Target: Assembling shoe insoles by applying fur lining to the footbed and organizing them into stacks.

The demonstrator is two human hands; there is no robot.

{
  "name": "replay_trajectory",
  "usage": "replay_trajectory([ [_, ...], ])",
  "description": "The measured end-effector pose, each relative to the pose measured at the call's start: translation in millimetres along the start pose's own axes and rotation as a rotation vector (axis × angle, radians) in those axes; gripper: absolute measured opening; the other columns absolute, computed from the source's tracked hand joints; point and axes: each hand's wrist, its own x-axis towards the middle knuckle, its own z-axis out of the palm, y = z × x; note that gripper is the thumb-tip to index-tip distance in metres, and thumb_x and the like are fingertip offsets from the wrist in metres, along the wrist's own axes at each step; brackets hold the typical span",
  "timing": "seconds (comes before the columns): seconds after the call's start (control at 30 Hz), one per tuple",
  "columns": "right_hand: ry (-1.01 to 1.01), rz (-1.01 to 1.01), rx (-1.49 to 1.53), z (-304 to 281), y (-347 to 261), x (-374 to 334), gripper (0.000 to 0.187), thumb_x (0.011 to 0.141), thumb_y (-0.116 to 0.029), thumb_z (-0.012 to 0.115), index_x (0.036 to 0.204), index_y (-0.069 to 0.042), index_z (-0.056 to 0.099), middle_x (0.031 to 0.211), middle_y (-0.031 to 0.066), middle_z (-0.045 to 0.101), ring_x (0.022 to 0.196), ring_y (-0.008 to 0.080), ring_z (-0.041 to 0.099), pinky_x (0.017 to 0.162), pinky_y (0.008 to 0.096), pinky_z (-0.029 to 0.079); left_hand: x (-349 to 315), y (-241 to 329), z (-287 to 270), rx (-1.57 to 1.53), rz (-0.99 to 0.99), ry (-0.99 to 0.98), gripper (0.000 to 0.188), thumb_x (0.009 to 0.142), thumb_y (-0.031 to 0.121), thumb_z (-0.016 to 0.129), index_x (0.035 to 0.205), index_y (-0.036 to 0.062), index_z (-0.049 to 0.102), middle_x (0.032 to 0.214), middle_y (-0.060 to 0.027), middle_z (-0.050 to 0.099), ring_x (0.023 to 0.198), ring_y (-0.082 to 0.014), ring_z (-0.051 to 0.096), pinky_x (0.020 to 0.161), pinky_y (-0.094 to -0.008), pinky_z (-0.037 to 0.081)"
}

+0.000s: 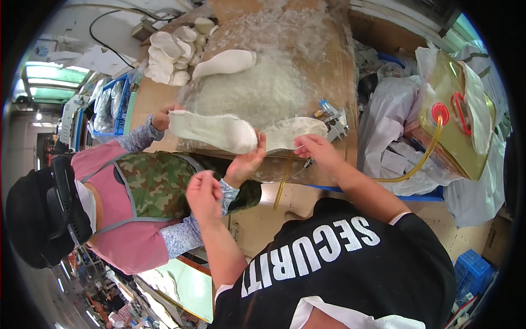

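Observation:
My right hand (320, 152) has its fingers pinched at the near edge of a white, thin insole (296, 131), which lies on the table. My left hand (204, 194) is raised over the co-worker's sleeve with its fingers curled in; nothing shows in it. Left of my right hand, a co-worker holds another white insole (211, 131) by both ends, and its heel end comes close to mine. A metal spray gun (337, 122) with a blue part lies just beyond my right hand.
A third insole (224, 63) lies farther back, beside a heap of white insoles (172, 55). Fluffy residue coats the cardboard-covered table (241, 27). To the right stands a large yellowish can (457, 109) with a yellow hose (430, 148), among plastic bags. The co-worker's camouflage apron (156, 183) is close on my left.

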Motion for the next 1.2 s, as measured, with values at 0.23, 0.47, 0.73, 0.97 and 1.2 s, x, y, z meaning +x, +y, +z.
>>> replay_trajectory([
  [0.23,-0.201,0.250,0.230,67.0,-13.9,9.6,0.029,0.083,-0.025,0.059,0.103,-0.005,0.055,0.094,0.0055,0.059,0.083,0.0159,0.056,0.076,0.0288,0.044,96.6,9.8,-7.4,-0.110,-0.047,0.296,0.010,0.086,0.013,0.055,0.090,0.0042,0.055,0.078,0.0002,0.058,0.064,-0.0089,0.053,0.055,-0.0231,0.039],
  [0.47,-0.062,0.127,-0.077,90.9,-20.7,10.0,0.017,0.079,-0.013,0.062,0.092,-0.003,0.056,0.084,0.0007,0.056,0.075,0.0097,0.052,0.066,0.0244,0.043,86.2,25.6,18.3,-0.531,0.027,0.277,0.018,0.084,0.014,0.052,0.093,-0.0020,0.055,0.083,-0.0052,0.058,0.071,-0.0151,0.055,0.065,-0.0262,0.042],
  [0.73,-0.142,-0.040,-0.004,94.9,-10.9,8.8,0.009,0.075,-0.004,0.057,0.085,-0.003,0.055,0.074,0.0013,0.053,0.064,0.0084,0.050,0.057,0.0240,0.044,72.7,31.2,21.7,-0.417,-0.004,0.136,0.020,0.082,0.007,0.048,0.098,-0.0030,0.053,0.096,-0.0113,0.059,0.087,-0.0220,0.058,0.073,-0.0357,0.048],
  [0.97,-0.064,-0.235,0.312,58.3,-23.7,-35.9,0.034,0.072,0.001,0.044,0.105,0.003,0.050,0.100,0.0087,0.054,0.097,0.0186,0.053,0.089,0.0296,0.040,-3.3,37.4,14.7,-0.750,-0.030,0.005,0.013,0.082,0.007,0.047,0.093,0.0032,0.051,0.094,-0.0075,0.058,0.085,-0.0187,0.055,0.074,-0.0350,0.045],
  [1.2,-0.425,-0.126,0.276,76.6,-24.5,-120.7,0.024,0.071,-0.006,0.043,0.095,-0.001,0.043,0.100,0.0156,0.055,0.098,0.0272,0.055,0.089,0.0389,0.044,-136.0,0.6,-88.9,-0.978,0.132,-0.061,0.038,0.083,0.012,0.046,0.119,0.0030,0.045,0.118,-0.0102,0.053,0.108,-0.0238,0.051,0.090,-0.0390,0.041],
])
